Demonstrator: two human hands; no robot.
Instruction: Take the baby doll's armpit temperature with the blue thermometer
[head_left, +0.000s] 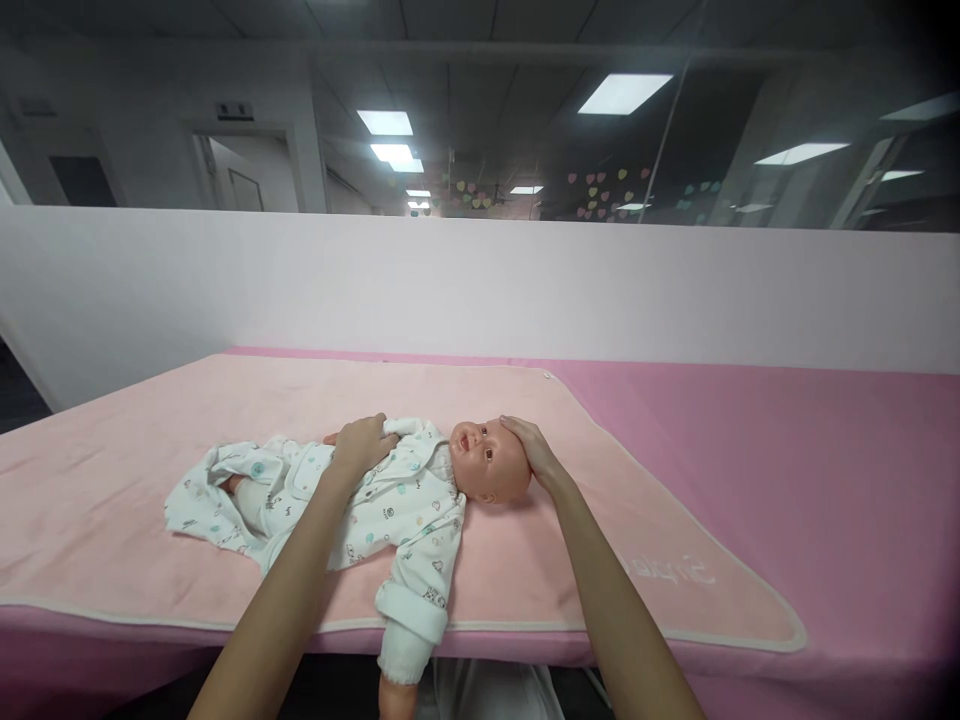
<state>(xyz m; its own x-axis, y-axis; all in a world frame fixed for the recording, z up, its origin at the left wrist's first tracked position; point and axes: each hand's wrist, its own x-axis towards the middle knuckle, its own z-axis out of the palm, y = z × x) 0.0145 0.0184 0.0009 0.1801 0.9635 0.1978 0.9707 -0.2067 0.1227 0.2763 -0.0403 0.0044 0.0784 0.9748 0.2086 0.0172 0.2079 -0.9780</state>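
Observation:
A baby doll (405, 490) lies on its back on the peach mat, its head to the right and its legs to the left. It wears white printed clothes; one rolled sleeve (416, 600) hangs over the table's near edge. My left hand (364, 445) is closed over the doll's far arm beside the chest, fingertips hidden behind it. A bit of the doll's far hand (330, 438) pokes out to the left of mine. Against the crown of the doll's head (491, 462) rests my right hand (531, 450), fingers stretched along it.
The peach mat (600, 560) with a pale border covers much of a pink tabletop (787, 450). A white partition (480, 290) rises behind the table, with glass above it. Light grey cloth (491, 690) shows below the near edge.

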